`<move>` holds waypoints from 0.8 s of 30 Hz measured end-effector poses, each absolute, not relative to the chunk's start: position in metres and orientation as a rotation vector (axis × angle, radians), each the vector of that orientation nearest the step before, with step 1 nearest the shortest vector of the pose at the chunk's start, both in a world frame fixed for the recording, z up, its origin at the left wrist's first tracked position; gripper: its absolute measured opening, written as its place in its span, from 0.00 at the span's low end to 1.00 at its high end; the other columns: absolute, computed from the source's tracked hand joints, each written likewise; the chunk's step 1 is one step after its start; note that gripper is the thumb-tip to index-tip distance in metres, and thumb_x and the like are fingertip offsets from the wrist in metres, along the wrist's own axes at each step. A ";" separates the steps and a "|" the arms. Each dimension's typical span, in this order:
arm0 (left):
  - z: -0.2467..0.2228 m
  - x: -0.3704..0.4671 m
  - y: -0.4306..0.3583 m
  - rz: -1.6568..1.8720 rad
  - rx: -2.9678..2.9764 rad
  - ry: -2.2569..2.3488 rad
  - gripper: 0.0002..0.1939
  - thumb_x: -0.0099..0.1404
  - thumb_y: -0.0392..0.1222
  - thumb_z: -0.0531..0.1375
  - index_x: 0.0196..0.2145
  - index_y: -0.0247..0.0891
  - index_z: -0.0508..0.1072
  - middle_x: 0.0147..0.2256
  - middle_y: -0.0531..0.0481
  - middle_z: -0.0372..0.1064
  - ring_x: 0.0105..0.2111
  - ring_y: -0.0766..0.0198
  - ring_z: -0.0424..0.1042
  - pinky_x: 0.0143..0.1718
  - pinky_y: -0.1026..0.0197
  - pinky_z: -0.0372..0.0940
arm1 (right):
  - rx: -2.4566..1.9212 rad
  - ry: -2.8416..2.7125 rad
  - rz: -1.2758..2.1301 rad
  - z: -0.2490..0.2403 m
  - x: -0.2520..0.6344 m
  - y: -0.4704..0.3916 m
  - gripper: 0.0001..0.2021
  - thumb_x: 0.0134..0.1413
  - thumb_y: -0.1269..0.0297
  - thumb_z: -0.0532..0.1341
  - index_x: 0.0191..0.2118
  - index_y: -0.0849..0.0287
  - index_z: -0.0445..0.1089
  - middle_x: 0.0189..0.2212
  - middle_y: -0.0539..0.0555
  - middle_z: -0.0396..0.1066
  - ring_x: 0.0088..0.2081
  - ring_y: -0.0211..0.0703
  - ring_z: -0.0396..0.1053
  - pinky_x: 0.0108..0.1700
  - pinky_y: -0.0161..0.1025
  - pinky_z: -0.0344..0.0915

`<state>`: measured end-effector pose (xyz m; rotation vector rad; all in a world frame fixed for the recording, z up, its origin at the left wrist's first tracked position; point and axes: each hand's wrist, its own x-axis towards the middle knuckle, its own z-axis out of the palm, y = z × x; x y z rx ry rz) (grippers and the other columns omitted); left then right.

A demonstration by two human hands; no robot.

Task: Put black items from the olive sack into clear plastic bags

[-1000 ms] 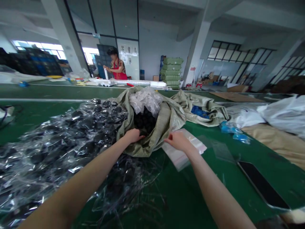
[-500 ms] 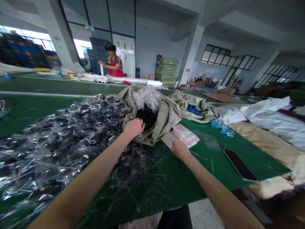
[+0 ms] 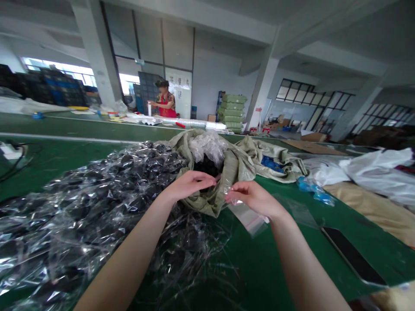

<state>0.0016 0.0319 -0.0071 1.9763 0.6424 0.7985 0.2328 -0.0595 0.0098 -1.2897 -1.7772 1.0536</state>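
Note:
My right hand [image 3: 253,198] pinches a small clear plastic bag [image 3: 231,195] between thumb and fingers, over the front right side of an olive woven sack [image 3: 207,201]. Just left of it, my left hand [image 3: 193,185] is closed in a loose pinch in front of the sack's mouth; whatever its fingertips hold, if anything, is hidden. Black pieces [image 3: 207,165] lie inside the sack, under crumpled clear film [image 3: 209,147]. Below my right hand, a stack of flat clear bags [image 3: 251,221] rests on the green table [image 3: 256,268].
To the left spreads a large heap of bagged black pieces [image 3: 123,185]. A phone [image 3: 353,255] lies at the right. Behind are a second sack [image 3: 292,172] with blue pieces [image 3: 271,163] and white sacks [image 3: 379,168]. Across the table stands a person [image 3: 167,106] in a red apron.
My right hand has lifted from the bag stack with a clear bag in its fingers. My left hand has moved right across the sack's mouth, nearer the right hand. The view has tilted up.

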 end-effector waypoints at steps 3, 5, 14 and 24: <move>-0.007 -0.004 0.036 0.823 1.944 0.669 0.22 0.58 0.49 0.64 0.48 0.38 0.76 0.43 0.46 0.78 0.44 0.57 0.74 0.48 0.56 0.67 | -1.221 -1.818 1.091 0.013 0.226 -0.042 0.16 0.52 0.50 0.63 0.33 0.61 0.75 0.30 0.53 0.77 0.33 0.41 0.73 0.39 0.39 0.69; -0.008 -0.010 0.041 0.820 1.940 0.682 0.17 0.58 0.47 0.65 0.43 0.38 0.79 0.40 0.47 0.79 0.41 0.58 0.75 0.45 0.57 0.68 | -1.189 -1.843 1.105 0.013 0.223 -0.030 0.17 0.53 0.49 0.62 0.33 0.60 0.74 0.30 0.52 0.76 0.32 0.41 0.73 0.39 0.39 0.69; -0.006 -0.018 0.047 1.062 1.947 0.976 0.10 0.55 0.47 0.65 0.27 0.36 0.77 0.27 0.51 0.75 0.27 0.65 0.71 0.31 0.64 0.65 | -1.299 -1.666 0.096 0.001 0.200 -0.006 0.14 0.55 0.56 0.62 0.43 0.59 0.68 0.41 0.58 0.72 0.39 0.45 0.70 0.44 0.43 0.68; -0.008 -0.002 0.033 1.305 2.482 1.198 0.13 0.63 0.45 0.61 0.24 0.38 0.68 0.24 0.55 0.68 0.25 0.69 0.65 0.29 0.65 0.59 | -1.506 -1.685 0.356 0.005 0.187 -0.015 0.25 0.57 0.40 0.55 0.21 0.56 0.65 0.20 0.53 0.70 0.23 0.42 0.68 0.26 0.38 0.60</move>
